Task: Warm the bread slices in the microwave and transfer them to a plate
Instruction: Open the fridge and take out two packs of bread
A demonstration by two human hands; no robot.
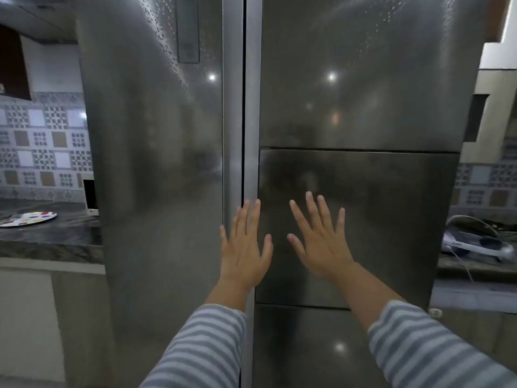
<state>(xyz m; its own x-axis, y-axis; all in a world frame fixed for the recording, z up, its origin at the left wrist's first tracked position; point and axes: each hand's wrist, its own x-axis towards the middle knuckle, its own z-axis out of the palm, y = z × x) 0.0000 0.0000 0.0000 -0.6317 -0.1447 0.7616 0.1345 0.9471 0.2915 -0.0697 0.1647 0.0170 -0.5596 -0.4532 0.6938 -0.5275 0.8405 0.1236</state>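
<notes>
A tall grey double-door fridge [349, 107] fills the view, both doors closed. My left hand [244, 247] is held up flat with straight fingers over the seam between the doors. My right hand [321, 242] is spread flat in front of the right door's middle panel. Neither hand holds anything. A white plate with coloured dots [28, 219] lies on the dark stone counter [50, 236] at the left. No bread and no microwave are in view.
A patterned tile wall [42, 147] backs the left counter. On the right counter sits a white appliance with a cord [475, 245]. Pale cabinet fronts [42, 331] run below the left counter.
</notes>
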